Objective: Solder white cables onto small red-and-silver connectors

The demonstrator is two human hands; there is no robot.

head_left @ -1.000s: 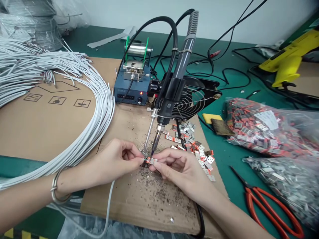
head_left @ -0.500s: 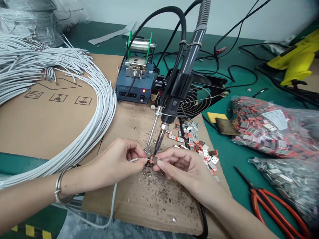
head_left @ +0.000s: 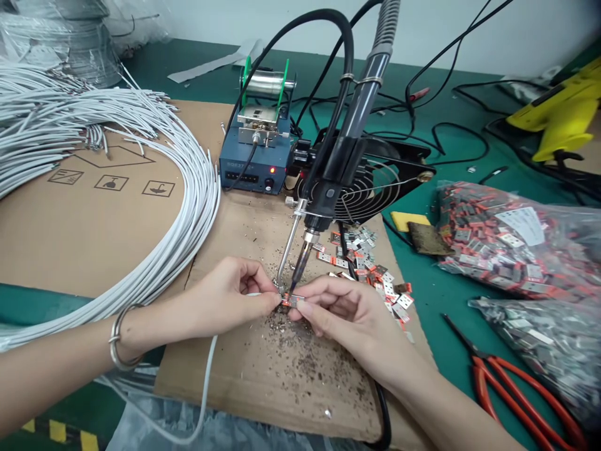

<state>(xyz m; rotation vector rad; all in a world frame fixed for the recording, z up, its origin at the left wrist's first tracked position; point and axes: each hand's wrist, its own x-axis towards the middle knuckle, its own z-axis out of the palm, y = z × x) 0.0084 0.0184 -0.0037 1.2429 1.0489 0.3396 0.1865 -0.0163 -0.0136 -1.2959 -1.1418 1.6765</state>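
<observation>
My left hand (head_left: 235, 297) pinches the end of a white cable (head_left: 209, 369), whose slack hangs below and runs off to the left. Between the fingertips of my right hand (head_left: 347, 313) is a small USB connector (head_left: 293, 300) with orange plastic and a metal shell. The cable end and the connector meet under the tip of a mounted soldering iron (head_left: 303, 260). Beside the iron, a thin metal solder feed tube (head_left: 288, 244) points at the same spot. My fingertips partly hide the joint.
A blue solder feeder (head_left: 253, 163) carries a solder spool (head_left: 266, 83). Behind the iron stands a fan (head_left: 370, 191). Loose connectors (head_left: 387, 288), bagged connectors (head_left: 493, 238) and red-handled pliers (head_left: 516, 382) lie right. A white cable bundle (head_left: 188, 181) curves along the left on cardboard (head_left: 107, 250).
My left hand has shifted slightly right and up, closer to the connector, and the hanging cable has swung left. My right hand stays nearly in place.
</observation>
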